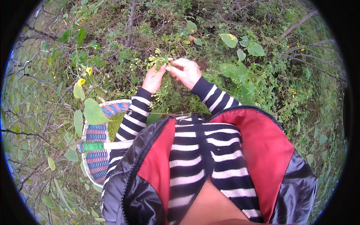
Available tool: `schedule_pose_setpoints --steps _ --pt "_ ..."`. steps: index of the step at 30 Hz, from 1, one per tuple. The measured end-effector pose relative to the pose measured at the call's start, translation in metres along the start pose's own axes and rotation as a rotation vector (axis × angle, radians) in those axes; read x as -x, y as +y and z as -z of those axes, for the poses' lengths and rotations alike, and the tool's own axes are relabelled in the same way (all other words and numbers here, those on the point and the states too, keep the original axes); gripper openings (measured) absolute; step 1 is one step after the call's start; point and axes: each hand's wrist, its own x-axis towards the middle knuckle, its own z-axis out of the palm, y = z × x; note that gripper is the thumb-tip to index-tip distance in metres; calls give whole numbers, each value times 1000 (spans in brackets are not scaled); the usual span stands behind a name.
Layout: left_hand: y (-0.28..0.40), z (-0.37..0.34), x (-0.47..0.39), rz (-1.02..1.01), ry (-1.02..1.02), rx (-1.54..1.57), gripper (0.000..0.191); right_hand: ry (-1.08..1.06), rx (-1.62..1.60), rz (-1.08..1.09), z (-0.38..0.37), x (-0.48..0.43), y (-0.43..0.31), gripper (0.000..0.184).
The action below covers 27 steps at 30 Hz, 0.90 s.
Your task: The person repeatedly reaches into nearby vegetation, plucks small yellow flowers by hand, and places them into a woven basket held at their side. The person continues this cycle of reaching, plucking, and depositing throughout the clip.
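A bunch of green sprigs with small pale yellow-green buds (157,59) is held in my left hand (153,78), thumb uppermost. My right hand (188,72) meets it from the right, thumb and forefinger at the stem side of the bunch. The exact pinch is too small to make out. Beside my left forearm hangs a woven basket (95,163) with blue, pink and white bands. Its handle (116,145), partly wrapped in green, runs under my left sleeve. Small yellow-green pickings (113,128) lie inside, partly hidden by the sleeve and a leaf.
Low green undergrowth (174,95) surrounds me. Bare thorny branches (36,80) reach in at the left, and more branches (312,46) at the upper right. A broad leaf (95,112) overlaps the basket rim. Yellow flowers (81,81) hang above it. My open dark jacket (140,185) bulges below.
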Motion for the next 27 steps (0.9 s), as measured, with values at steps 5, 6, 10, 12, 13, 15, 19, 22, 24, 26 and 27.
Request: schedule_pose_setpoints --steps 5,6,10,12,13,15,19,22,24,26,27 --pt "3 7 0 85 -108 -249 38 -100 -4 -308 4 -4 14 25" --pt "3 2 3 -17 -31 -263 42 23 108 -163 1 -5 18 26" --pt "5 1 7 -95 98 -524 33 -14 35 -208 6 -4 25 26" --pt "3 0 6 -126 139 -666 24 -50 -32 -249 8 -1 25 25" --pt "1 0 5 -331 183 -656 24 -72 -49 -298 9 0 24 25" --pt "-2 0 -1 -419 258 -606 25 -67 -56 -252 10 2 23 24" --pt "-10 3 -1 -3 90 -289 34 -55 -134 -302 7 -2 28 25" --pt "-16 2 -5 0 65 -23 42 -47 -193 -383 5 -12 32 22" --pt "-18 3 -8 91 231 -13 42 -137 -264 -385 8 -15 31 28" --pt "-18 4 -11 150 330 82 42 -162 -165 -383 13 -11 23 38" --pt "-18 4 -12 142 373 101 42 -142 -60 -347 16 -6 17 37"
